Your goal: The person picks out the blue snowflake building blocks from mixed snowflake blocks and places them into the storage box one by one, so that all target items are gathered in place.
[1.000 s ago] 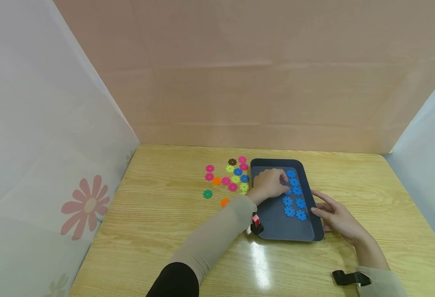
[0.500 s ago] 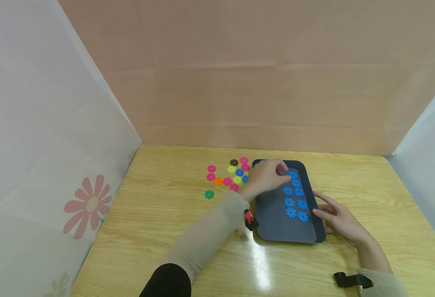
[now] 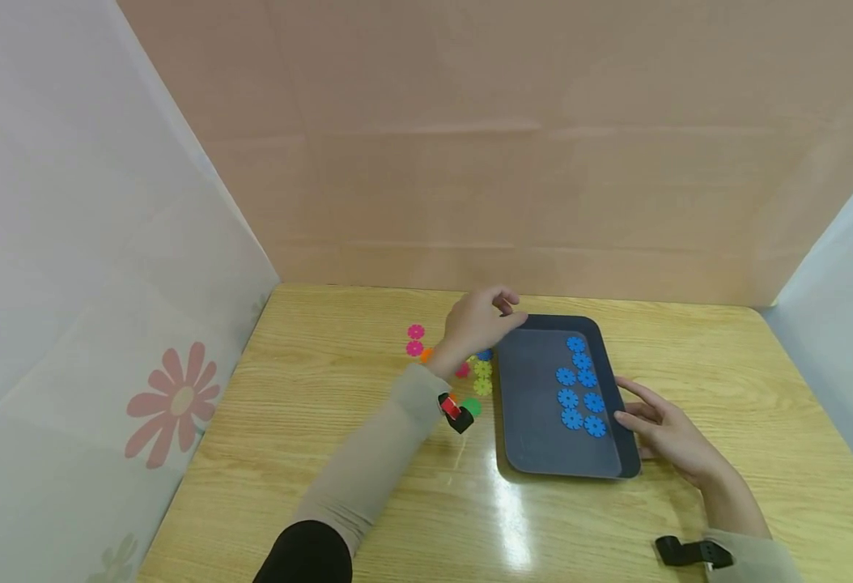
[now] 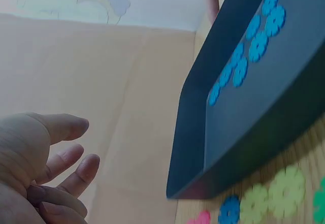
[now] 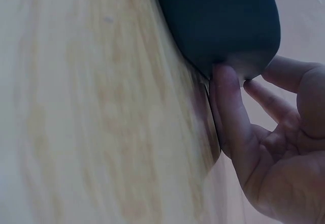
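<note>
My left hand (image 3: 476, 324) hovers over the loose pieces, just beyond the left far corner of the dark grey tray (image 3: 536, 429). Its thumb and fingers are apart with nothing between them, as the left wrist view shows. Several blue flower-shaped discs (image 3: 568, 397) lie in two rough columns in the tray's right half. At the tray's right side, my right hand (image 3: 663, 425) holds the rim, thumb on top and other fingers along the outer wall. In the right wrist view, fingertips (image 5: 226, 79) press against the tray's dark wall.
Left of the tray lie loose flower discs: pink ones (image 3: 415, 332), yellow ones (image 3: 482, 368), a blue one (image 3: 485, 355) and a green one (image 3: 473, 406). My left forearm covers others. A brown backdrop (image 3: 426, 202) stands at the table's far edge, with pale panels at both sides.
My left hand let go of a blue disc in the tray, then lifted and moved left and away, out over the loose discs. The right hand stays on the tray's rim.
</note>
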